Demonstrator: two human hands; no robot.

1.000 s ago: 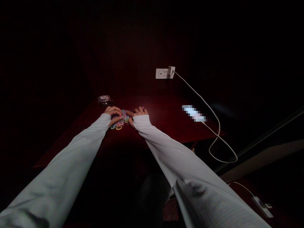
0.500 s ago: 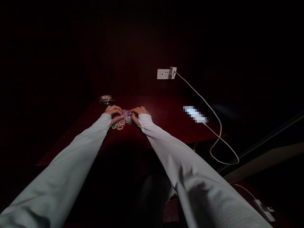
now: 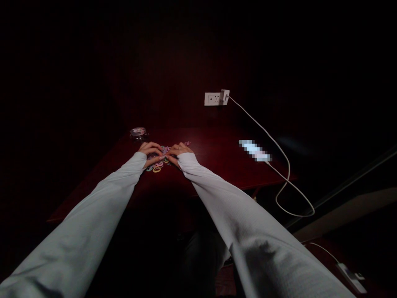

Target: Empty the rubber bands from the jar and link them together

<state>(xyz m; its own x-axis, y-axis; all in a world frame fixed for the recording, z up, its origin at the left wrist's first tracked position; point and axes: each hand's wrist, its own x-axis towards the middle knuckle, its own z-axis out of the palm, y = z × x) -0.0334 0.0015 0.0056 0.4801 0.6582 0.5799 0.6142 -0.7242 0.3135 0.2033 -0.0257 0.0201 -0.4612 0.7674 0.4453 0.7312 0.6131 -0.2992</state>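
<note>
loop bands: a loose heap of small pastel rings (image 3: 159,164) in pink, mint, lilac and yellow, yellow at the near edge, lying on the dark red table (image 3: 214,163) between and beneath both hands
left hand: (image 3: 150,149) fingers bent over the heap's left side, thumb along its near side; whether it pinches a ring, i cannot tell
right hand: (image 3: 181,149) fingers curled at the heap's right side, tips near the left's; its grip, i cannot tell
pink piece: (image 3: 187,143) just beyond the right hand
round container: (image 3: 138,132) behind the left hand, lid markings too small to read
phone: (image 3: 254,150) screen pixelated, cabled to a wall charger (image 3: 225,95)
</note>
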